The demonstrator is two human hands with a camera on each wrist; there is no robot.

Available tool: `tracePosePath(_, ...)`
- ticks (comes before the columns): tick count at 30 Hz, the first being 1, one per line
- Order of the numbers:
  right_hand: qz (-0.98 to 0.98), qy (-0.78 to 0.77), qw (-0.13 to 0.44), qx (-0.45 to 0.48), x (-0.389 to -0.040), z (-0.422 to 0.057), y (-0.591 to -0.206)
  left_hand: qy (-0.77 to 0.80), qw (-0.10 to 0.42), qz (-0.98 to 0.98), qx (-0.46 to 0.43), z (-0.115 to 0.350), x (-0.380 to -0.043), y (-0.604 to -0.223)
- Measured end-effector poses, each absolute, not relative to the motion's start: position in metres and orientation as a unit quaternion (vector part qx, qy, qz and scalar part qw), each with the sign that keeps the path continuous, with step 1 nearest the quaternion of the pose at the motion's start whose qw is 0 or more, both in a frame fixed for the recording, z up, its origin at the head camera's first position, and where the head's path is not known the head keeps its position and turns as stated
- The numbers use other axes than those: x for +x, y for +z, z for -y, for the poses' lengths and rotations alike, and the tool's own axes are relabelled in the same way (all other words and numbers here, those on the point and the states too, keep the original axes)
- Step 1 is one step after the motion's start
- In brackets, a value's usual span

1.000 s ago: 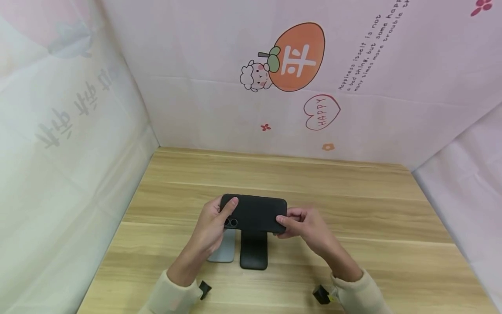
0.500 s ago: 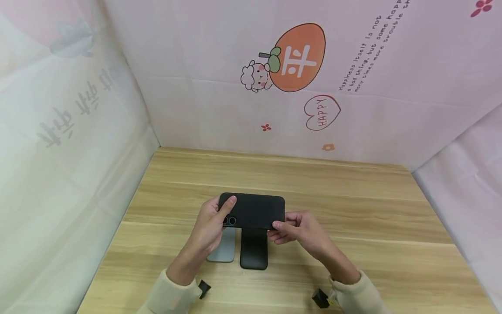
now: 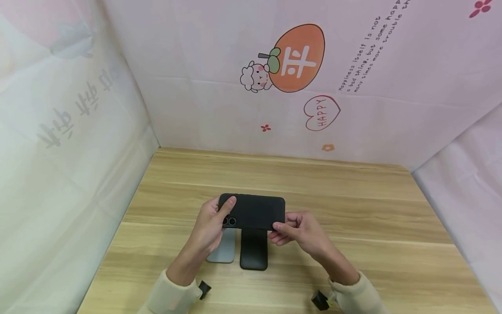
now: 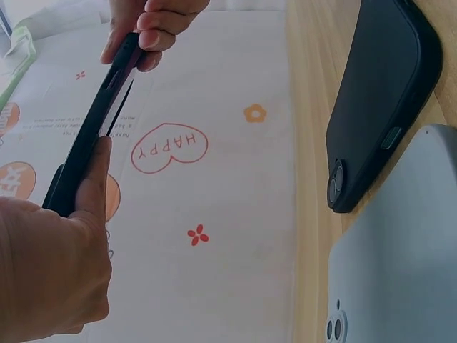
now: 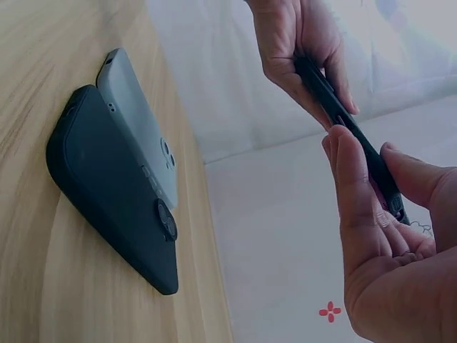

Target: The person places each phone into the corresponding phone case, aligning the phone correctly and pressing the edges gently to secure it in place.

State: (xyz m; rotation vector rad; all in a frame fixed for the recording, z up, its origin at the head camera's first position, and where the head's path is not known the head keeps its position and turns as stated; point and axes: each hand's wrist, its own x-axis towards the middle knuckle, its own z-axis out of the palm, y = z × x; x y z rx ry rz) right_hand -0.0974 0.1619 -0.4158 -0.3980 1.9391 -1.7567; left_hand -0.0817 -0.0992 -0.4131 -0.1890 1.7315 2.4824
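Note:
A phone in a black case is held sideways above the table, its back with two camera rings towards the head view. My left hand grips the camera end, thumb across the back. At the other end my right hand pinches the lower corner between thumb and fingers. Seen edge-on in the left wrist view, the black case has a thin dark sliver beside its inner face; whether this is a separate part or a reflection, I cannot tell. My right thumb presses the case's back.
Beneath the held phone, a second black-cased phone and a light grey one lie side by side on the wooden table, backs up. Printed white cloth hangs behind and at both sides. Small black blocks sit by the cuffs.
The held phone has shifted slightly left. My right thumb and fingers have slid a little left along its lower corner. Over the last half second almost nothing has moved.

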Motion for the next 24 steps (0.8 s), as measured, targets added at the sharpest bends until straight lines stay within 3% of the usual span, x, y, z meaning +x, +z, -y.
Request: tracePosePath(24, -0.705, -0.629, 0.271, -0.183, -0.0970, -0.1666, -0.4122, 0.819, 0.084, -0.565, -0.065, 0.1009, -0.0831, -0.4129)
